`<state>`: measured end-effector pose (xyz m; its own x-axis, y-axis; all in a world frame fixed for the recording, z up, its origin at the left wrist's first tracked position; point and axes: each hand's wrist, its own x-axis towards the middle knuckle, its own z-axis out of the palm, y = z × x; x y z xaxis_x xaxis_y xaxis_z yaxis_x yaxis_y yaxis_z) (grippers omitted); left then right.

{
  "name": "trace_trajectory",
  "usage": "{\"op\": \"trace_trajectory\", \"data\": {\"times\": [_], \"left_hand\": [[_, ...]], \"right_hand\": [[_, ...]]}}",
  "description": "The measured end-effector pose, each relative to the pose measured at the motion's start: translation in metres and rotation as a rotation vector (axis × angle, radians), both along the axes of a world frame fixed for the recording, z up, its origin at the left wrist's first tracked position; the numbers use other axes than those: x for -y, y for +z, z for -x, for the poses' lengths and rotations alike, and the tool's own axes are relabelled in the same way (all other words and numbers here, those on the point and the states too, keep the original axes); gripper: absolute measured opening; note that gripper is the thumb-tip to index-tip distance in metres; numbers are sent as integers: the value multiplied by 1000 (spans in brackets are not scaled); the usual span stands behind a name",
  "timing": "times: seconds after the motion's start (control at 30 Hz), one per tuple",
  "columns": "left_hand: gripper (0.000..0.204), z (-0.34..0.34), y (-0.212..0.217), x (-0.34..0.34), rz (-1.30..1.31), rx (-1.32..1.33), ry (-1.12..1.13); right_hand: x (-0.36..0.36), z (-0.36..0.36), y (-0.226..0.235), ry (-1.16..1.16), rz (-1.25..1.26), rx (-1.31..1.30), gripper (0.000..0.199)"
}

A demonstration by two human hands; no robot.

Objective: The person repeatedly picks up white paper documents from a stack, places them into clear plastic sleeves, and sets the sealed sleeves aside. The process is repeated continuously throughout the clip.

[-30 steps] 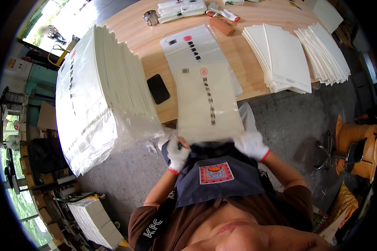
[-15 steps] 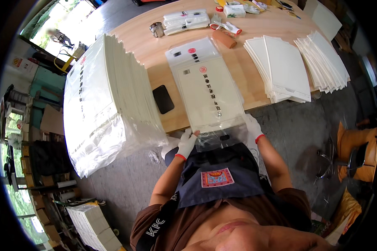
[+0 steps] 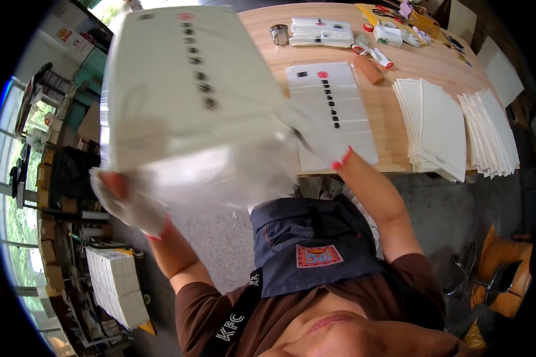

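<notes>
A clear plastic bag with a cream paper sheet inside (image 3: 161, 113) is raised at the left, its dark lettering smeared by motion. My left hand (image 3: 128, 202), in a white glove with a red cuff, grips its near left corner. On its right edge is my right hand (image 3: 321, 140), also gloved and blurred, with fingers closed over the plastic. Beneath the raised bag, only the left edge of the tall stack of bagged sheets (image 3: 105, 119) shows. On the wooden table lies a flat printed plastic bag (image 3: 354, 110), right of the raised one.
Two fanned piles of white sheets, the nearer one (image 3: 443, 131) and the outer one (image 3: 493, 134), lie on the table's right. Farther back are a brown block (image 3: 369, 69), a metal cup (image 3: 279, 35), bundled bags (image 3: 320, 33) and a small box (image 3: 388, 34). A chair (image 3: 503, 279) stands at right.
Both hands have lifted the bag with its sheet off the table and carried it left over the tall stack. The flat bag beneath is now uncovered. The view has shifted left.
</notes>
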<state>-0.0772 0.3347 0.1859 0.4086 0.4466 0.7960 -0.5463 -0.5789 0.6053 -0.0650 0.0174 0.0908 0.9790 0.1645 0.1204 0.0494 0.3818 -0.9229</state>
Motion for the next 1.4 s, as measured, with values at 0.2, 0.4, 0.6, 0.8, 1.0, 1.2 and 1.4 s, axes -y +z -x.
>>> {"op": "trace_trajectory", "data": {"times": [0.2,0.4,0.6,0.8,1.0,1.2,1.4], "left_hand": [[47,-60,-43,-122,-197,-519,-36],[46,12,-323,-81,194,-588,-405],[18,27,-313,178,-484,-683,-830],[18,-23,-284,297,-1021,-707,-875],[18,-67,-314,305,-971,-794,-1093],[31,-71,-285,312,-910,-963,-1086],[15,-118,-234,312,259,-782,-1625]], "right_hand": [[-59,-30,82,22,633,50,44],[-49,47,-43,322,381,76,32],[12,139,-155,237,418,-523,29],[39,184,-172,-91,340,-627,27],[57,179,-178,-208,133,-593,27],[104,79,-184,-529,82,-582,36],[136,76,-209,-588,1002,-430,43]]}}
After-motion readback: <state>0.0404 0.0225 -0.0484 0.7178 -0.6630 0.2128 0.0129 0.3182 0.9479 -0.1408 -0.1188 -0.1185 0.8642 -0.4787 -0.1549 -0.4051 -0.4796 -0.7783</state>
